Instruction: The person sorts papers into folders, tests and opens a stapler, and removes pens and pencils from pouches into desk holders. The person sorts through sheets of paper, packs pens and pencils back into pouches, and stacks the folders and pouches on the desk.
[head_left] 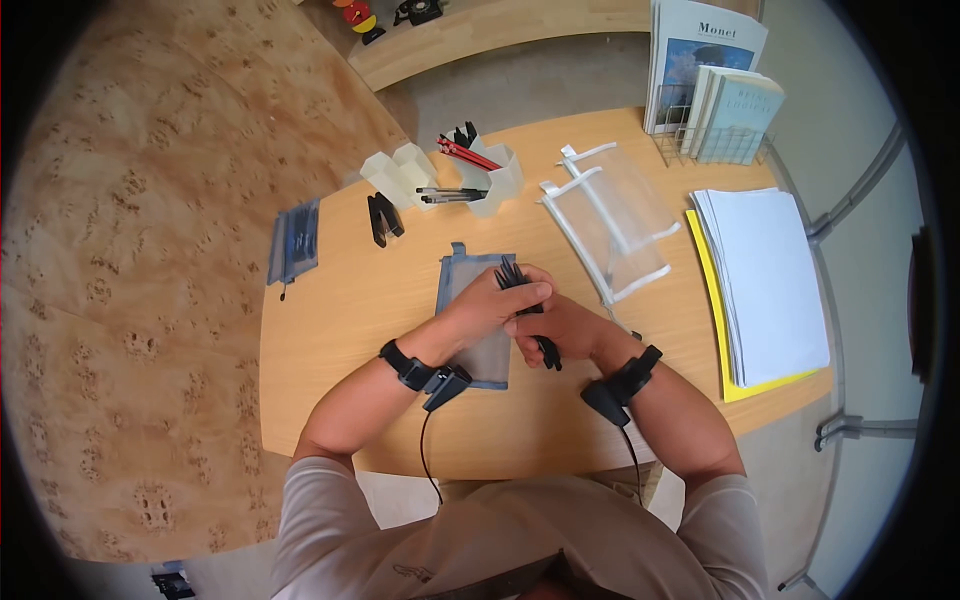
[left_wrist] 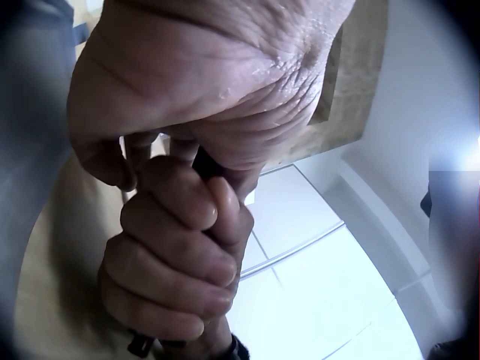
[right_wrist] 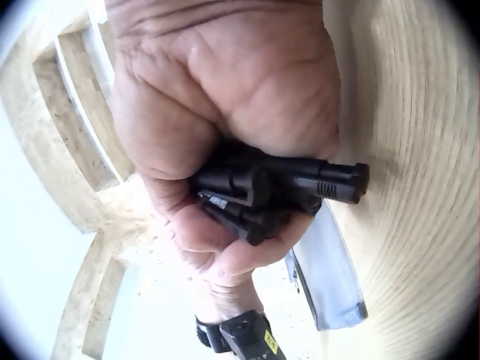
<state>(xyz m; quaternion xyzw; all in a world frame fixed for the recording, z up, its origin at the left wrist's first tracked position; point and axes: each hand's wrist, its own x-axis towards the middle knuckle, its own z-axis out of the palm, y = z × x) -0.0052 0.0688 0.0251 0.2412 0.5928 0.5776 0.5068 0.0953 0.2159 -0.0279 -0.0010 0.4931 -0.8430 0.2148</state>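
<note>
Plainly spread over a pale wood-grain tabletop [head_left: 310,365]: a thick stack of white paper [head_left: 765,290] at the right and, closer in, white-edged translucent mesh pouches [head_left: 635,215]. Flat in front, a blue-grey rectangular mesh pouch [head_left: 490,362], lengthwise away from the front edge. Above its right side, a left hand [head_left: 488,305] curled round the far end, and a right hand [head_left: 568,328] wrapped fist-like round the near end, of one tight bundle of slim black plastic pens [head_left: 509,272]. Equally near to each hand, slanting from far left to near right, so somewhat out of line with the blue-grey pouch below and, in the right wrist view, apart from it. Looks glossy, uneven at the ends, with clips and one ridged tip showing; too bunched to count.
</note>
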